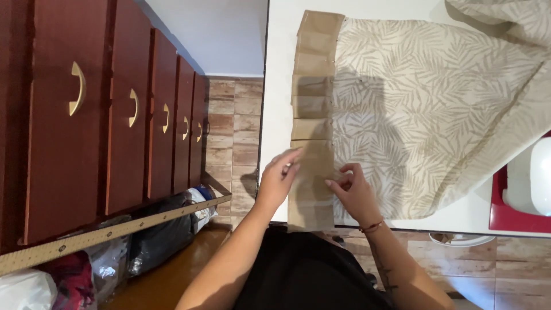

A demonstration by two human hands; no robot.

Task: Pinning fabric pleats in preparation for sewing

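A long strip of brown paper pieces (311, 103) lies along the left edge of a beige leaf-print fabric (425, 109) spread on a white table (278, 69). My left hand (279, 177) rests flat on the strip's left side near the table's front edge, fingers apart, a ring on one finger. My right hand (351, 189) pinches the strip's right edge where it meets the fabric; something small may be between the fingertips, too small to tell. A thin bracelet is on my right wrist.
A dark red cabinet with several gold-handled doors (103, 115) stands at left. A long wooden ruler (115, 229) leans over bags (155, 241) on the floor. A red and white object (525, 189) sits at the table's right edge. Tiled floor lies below.
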